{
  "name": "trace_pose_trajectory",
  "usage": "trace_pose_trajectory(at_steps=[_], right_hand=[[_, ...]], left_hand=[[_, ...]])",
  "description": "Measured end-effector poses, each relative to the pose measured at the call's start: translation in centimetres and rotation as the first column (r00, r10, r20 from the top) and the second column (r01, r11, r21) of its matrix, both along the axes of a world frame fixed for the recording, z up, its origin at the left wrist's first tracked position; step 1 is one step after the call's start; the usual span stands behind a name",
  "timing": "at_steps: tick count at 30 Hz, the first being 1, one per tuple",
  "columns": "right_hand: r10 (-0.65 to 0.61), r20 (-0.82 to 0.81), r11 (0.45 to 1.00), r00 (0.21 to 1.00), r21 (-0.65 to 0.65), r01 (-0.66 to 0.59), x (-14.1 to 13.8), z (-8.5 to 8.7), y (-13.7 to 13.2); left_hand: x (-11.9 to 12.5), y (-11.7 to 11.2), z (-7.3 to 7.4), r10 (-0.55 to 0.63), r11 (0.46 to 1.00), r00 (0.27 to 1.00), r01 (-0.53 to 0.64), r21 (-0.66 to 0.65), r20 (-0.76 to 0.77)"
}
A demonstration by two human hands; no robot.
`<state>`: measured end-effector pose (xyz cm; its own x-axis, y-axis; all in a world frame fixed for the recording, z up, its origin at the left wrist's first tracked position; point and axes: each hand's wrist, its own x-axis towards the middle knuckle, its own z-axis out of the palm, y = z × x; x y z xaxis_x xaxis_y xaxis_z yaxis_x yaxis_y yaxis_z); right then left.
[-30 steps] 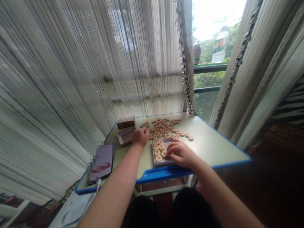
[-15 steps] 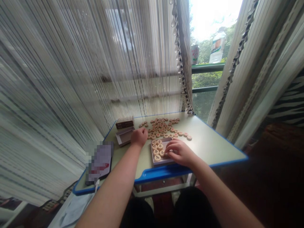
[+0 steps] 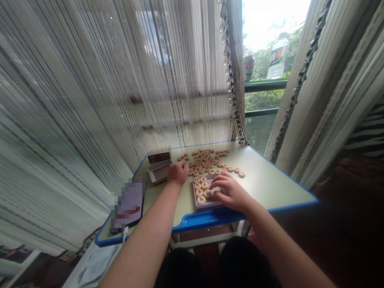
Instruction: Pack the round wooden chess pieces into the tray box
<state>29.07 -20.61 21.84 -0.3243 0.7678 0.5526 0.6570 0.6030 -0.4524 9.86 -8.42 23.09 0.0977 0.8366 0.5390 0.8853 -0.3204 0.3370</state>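
A shallow box tray (image 3: 196, 207) lies at the table's near edge, with several round wooden Chinese chess pieces (image 3: 199, 192) in two columns along its left side, black characters facing up. Over the tray's right part is my right hand (image 3: 230, 192), its fingers curved and apart. Its fingertips are close to the lowest piece (image 3: 207, 194) of the second column. My left hand (image 3: 177, 173) is closed in a fist beside the second shallow tray (image 3: 153, 178); whatever it may hold is hidden. Beyond both hands, many loose Chinese chess pieces (image 3: 205, 158) are spread in a cluster.
A small box (image 3: 159, 154) stands at the table's back left. A phone (image 3: 129, 206) with a white cable (image 3: 125, 232) lies at the left edge. The table (image 3: 270, 184) has a blue rim. String curtains (image 3: 180, 80) hang behind; a bottle (image 3: 277, 60) and can (image 3: 249, 68) stand by the window.
My right hand's fingers have drawn slightly away from the lowest piece of the second column. My left fist stays in place. The whole view has shifted a little.
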Motion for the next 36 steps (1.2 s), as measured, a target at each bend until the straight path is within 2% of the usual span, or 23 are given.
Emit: trace_pose_trajectory(at_steps=[11,30,36], right_hand=[[0.059,0.056,0.998,0.997,-0.035,-0.057,-0.22,0.25,-0.08],[0.061,0.083,0.997,0.995,-0.052,-0.057,-0.29,0.23,-0.05],[0.042,0.046,0.999,0.998,-0.005,-0.042,-0.02,0.03,-0.09]], left_hand=[[-0.05,0.12,-0.02,-0.009,1.000,1.000,0.009,0.003,-0.008],[0.19,0.01,0.05,-0.022,1.000,0.999,0.022,0.007,-0.027],[0.15,-0.20,0.12,-0.022,1.000,0.999,0.022,0.008,-0.027]])
